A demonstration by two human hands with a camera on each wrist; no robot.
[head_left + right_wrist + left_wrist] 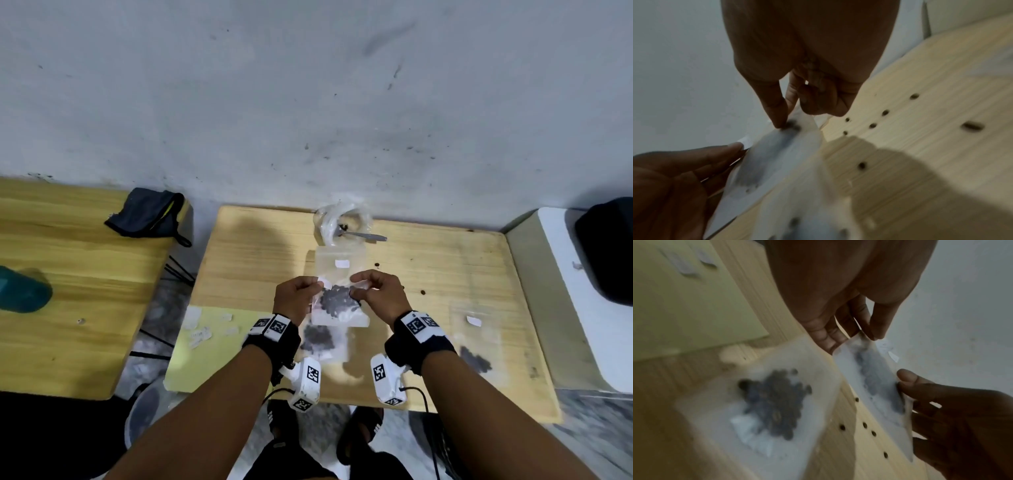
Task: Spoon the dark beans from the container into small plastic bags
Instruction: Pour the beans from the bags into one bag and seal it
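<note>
Holding a clear bag of beans above the surface.
Left hand and right hand fingers pinch its top corners; dark beans cluster inside.

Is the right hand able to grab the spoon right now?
Probably not yet: the right hand pinches the bag of beans together with the left hand. The spoon lies uncovered farther back.

- Head view looks steeply down from above the wooden table, toward the wall behind it.
- Both wrist views sit close above the table, sharing the held bag.
</note>
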